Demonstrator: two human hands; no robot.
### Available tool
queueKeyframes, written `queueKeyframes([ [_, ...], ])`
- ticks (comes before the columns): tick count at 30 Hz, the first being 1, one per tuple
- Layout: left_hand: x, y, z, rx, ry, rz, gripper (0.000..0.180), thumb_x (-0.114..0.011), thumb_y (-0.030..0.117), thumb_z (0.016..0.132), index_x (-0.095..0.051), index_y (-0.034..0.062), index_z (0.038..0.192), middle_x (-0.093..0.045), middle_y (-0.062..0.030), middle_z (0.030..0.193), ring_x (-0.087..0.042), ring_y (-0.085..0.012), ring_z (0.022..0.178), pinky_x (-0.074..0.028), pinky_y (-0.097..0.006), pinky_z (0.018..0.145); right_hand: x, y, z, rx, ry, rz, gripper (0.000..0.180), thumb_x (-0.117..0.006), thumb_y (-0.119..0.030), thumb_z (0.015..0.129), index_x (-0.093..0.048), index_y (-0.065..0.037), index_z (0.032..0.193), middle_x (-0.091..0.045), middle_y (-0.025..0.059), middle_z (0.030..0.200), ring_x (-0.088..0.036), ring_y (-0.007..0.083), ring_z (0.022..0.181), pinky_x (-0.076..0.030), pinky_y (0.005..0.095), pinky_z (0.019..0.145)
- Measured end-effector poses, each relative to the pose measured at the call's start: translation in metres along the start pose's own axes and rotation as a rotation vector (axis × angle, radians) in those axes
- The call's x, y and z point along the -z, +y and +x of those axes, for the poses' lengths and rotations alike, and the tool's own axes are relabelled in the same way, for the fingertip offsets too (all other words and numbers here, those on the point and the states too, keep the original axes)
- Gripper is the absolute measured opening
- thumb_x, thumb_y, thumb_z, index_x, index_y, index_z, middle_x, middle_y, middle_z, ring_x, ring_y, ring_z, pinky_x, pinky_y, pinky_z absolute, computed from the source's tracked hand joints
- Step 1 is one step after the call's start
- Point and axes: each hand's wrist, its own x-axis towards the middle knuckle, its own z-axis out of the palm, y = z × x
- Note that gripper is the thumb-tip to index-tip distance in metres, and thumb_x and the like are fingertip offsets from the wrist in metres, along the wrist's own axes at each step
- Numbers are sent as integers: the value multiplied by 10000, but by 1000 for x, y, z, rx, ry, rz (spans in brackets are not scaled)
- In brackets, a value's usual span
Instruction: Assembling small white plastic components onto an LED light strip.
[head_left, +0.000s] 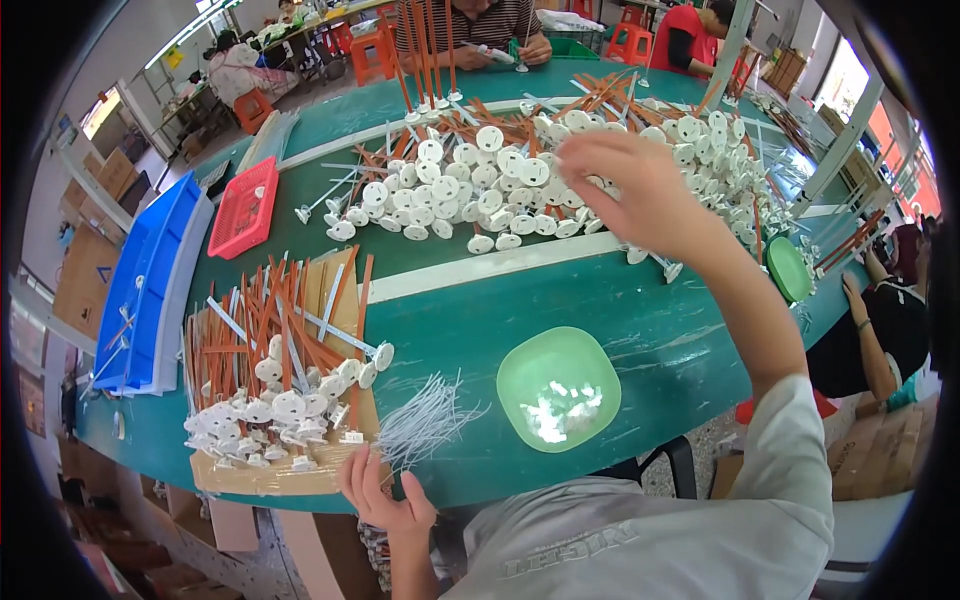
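My right hand (635,190) hangs above the big pile of white disc-ended sticks (440,185) across the table. Its fingers reach left, bent and apart from the thumb, with nothing visible between them. At the table's near edge is my left hand (388,497), fingers spread and holding nothing I can see. Just beyond it lies a bundle of thin white strips (425,420), like cable ties. To its left, white disc-ended pieces with brown and grey flat stems (280,330) are heaped on a cardboard sheet (270,475).
A green bowl (515,375) with small shiny pieces sits near my front. Left stand a red basket (245,212) and a long blue bin (150,280). A white strip (480,264) crosses the table. Other people sit opposite and at the right; another green bowl (790,268) is right.
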Motion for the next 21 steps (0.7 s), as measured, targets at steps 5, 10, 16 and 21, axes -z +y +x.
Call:
queueKeyframes([
  [5, -5, 6, 0, 104, 54, 70, 333, -579, 99, 830, -551, -54, 1124, -557, -265, 1258, -508, -437, 1149, -397, -516, 985, -88, 82, 80, 83, -379, -300, 376, -621, 74, 746, -680, -117, 1065, -676, 81, 1065, -616, 301, 1059, -523, 413, 863],
  [10, -1, 4, -9, 202, 78, 77, 213, -593, 88, 815, -579, -25, 995, -480, -282, 1340, -533, -337, 976, -456, -405, 829, -128, 123, 114, -71, -879, -240, 400, -664, 46, 702, -728, -142, 1049, -695, 85, 1034, -639, 280, 1025, -526, 400, 854],
  [16, -2, 5, -3, 223, 9, 69, 162, -582, 115, 832, -592, 4, 951, -490, -266, 1309, -528, -324, 967, -460, -375, 786, -85, 137, 133, -105, -849, -44, 327, -772, -62, 645, -719, -41, 966, -707, 118, 954, -666, 285, 911, -533, 377, 794],
  [21, 1, 7, 2, 191, -15, 75, 138, -579, 108, 853, -592, 1, 939, -489, -264, 1302, -528, -353, 1017, -469, -383, 782, -11, 99, 123, -144, -722, -3, 254, -796, -157, 732, -683, -18, 911, -685, 80, 842, -666, 195, 720, -534, 327, 643],
])
